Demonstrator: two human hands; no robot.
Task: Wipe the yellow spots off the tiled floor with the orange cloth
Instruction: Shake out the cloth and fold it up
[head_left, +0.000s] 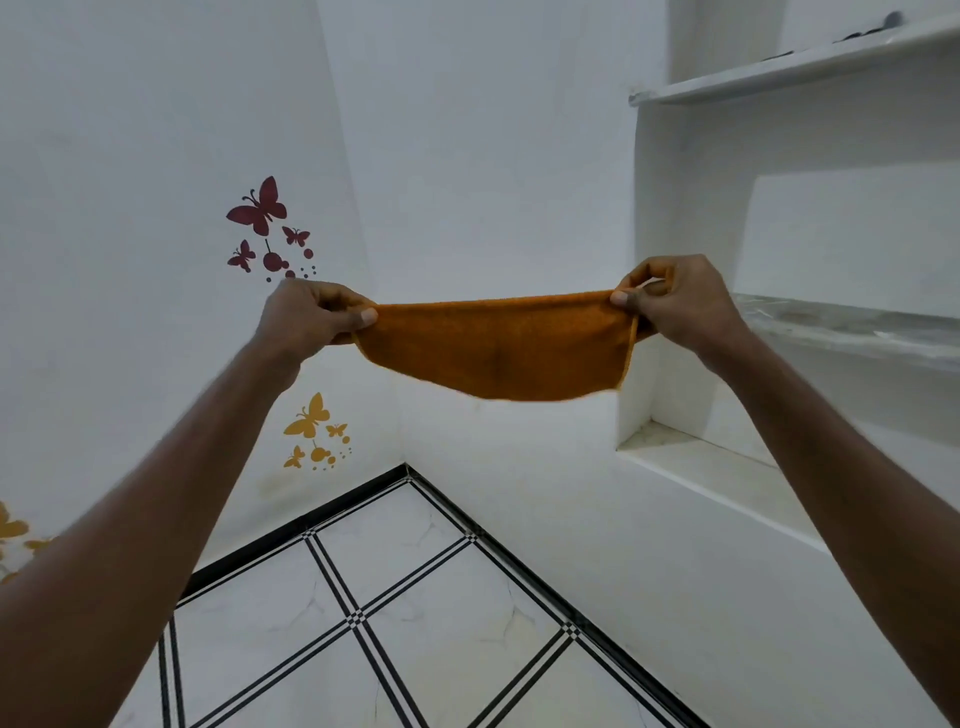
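i see orange cloth (501, 345) held up in air at chest height, well above tiled floor (426, 623); left hand (306, 317) pinches left corner, right hand (675, 301) pinches right corner, fingers curled tight on fabric; cloth stretched between them, lower edge sagging, i judge to spread or fold it flat before wiping; no yellow spots visible on floor patch in view; butterfly stickers (260, 218) on wall behind.

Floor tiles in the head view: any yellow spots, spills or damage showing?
None visible on the tiled floor; only faint grey veining. One oddity: the orange cloth is stretched in the air between the left hand and right hand, far above the tiles.
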